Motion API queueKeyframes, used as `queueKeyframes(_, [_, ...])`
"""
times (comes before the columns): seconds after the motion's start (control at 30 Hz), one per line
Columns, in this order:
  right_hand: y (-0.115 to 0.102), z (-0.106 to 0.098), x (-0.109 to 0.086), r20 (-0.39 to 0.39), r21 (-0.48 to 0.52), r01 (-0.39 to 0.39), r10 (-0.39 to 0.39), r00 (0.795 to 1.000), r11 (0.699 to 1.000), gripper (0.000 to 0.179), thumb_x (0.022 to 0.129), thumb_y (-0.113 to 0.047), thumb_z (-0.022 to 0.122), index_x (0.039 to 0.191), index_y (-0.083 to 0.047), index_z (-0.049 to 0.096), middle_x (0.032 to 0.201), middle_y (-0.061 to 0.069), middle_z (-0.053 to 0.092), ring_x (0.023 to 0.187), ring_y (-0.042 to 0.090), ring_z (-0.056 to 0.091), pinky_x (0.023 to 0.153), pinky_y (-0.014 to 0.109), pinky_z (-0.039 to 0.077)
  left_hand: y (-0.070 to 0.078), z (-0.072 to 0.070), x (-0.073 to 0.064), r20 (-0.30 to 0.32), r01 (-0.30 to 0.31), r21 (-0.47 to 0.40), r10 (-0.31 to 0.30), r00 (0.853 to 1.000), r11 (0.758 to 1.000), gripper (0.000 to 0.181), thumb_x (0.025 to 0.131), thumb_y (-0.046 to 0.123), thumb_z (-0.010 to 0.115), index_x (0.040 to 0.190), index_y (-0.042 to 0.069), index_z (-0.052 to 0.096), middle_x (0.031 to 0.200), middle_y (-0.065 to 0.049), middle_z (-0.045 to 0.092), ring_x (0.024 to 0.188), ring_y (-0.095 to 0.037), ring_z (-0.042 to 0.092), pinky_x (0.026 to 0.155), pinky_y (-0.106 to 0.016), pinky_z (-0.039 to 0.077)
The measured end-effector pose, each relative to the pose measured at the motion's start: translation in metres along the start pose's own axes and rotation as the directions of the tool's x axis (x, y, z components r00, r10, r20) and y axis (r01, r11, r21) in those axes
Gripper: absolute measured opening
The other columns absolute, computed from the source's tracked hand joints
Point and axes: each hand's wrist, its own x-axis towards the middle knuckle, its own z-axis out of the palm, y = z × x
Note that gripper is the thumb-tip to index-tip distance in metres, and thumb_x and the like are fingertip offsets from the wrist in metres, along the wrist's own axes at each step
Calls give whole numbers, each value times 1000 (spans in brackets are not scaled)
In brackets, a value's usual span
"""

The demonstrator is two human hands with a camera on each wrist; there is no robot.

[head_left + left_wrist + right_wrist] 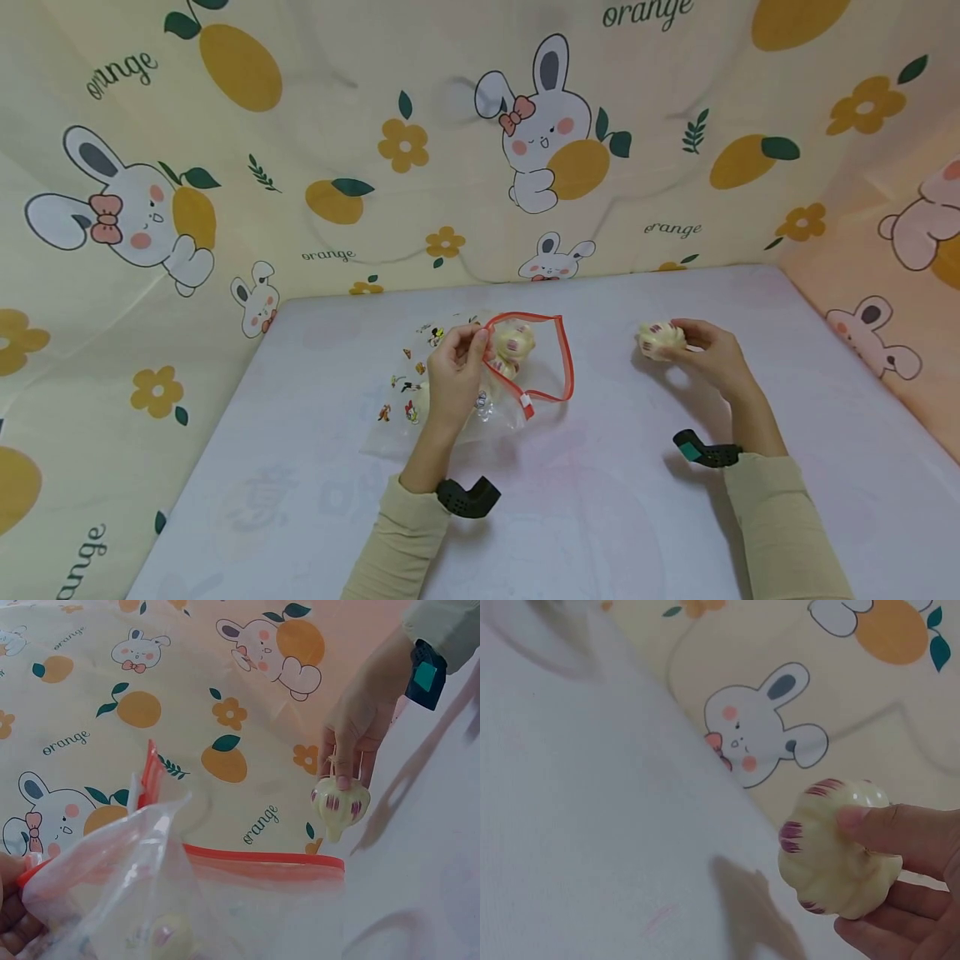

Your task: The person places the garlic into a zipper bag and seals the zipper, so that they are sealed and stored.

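In the head view my left hand (454, 379) pinches the red zip edge of a clear zip bag (568, 367) printed with small cartoon figures. The bag's mouth gapes towards the right. Pale garlic bulbs (516, 342) show inside it, partly hidden by my left hand and the plastic. Off to the right, my right hand (716, 358) holds another garlic bulb (658, 340), cream with purple streaks, apart from the bag. Its thumb lies across the bulb (832, 862) in the right wrist view, fingers behind. The left wrist view has this bulb (341, 806) hanging beyond the bag's red edge.
A white table (300, 508) lies under both hands. Behind it and at the sides hangs a cream cloth (465, 192) printed with rabbits and oranges. Each wrist wears a black camera band (468, 498).
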Motion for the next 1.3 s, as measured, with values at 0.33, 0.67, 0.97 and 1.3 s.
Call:
queueKeyframes(0.33, [-6, 1, -1, -23, 32, 60, -60, 998, 998, 61, 86, -26, 73, 133, 4, 51, 101, -24, 55, 86, -22, 44, 71, -1, 42, -1, 0, 1, 3, -1, -5, 1, 1000, 1000, 23, 97, 14, 57, 103, -7, 62, 91, -27, 65, 75, -15, 61, 70, -10, 53])
queueKeyframes(0.67, [-14, 0, -2, -28, 27, 74, -73, 997, 997, 61, 85, -27, 74, 133, 2, 52, 100, -32, 49, 88, -22, 44, 72, -1, 42, 1, 0, 0, 1, -2, 4, 2, 1000, 1000, 22, 97, 13, 57, 103, -8, 62, 90, -28, 64, 76, -22, 61, 69, -9, 52])
queueKeyframes(0.97, [-24, -2, -4, -26, 31, 90, -89, 996, 995, 60, 86, -29, 74, 132, 1, 52, 94, -40, 45, 88, -22, 45, 72, -2, 42, -2, 0, 1, -1, -1, 4, 1, 1000, 1000, 23, 97, 15, 57, 103, -7, 62, 92, -27, 65, 80, -32, 62, 70, -9, 52])
queueKeyframes(1.3, [-33, 3, -5, -15, 17, 130, -130, 991, 991, 58, 85, -25, 75, 132, 2, 53, 103, -27, 52, 88, -22, 46, 71, 1, 43, -1, 0, 0, 0, 13, 34, -13, 1000, 999, 24, 97, 16, 58, 105, -6, 62, 94, -25, 65, 83, -36, 62, 71, -8, 51])
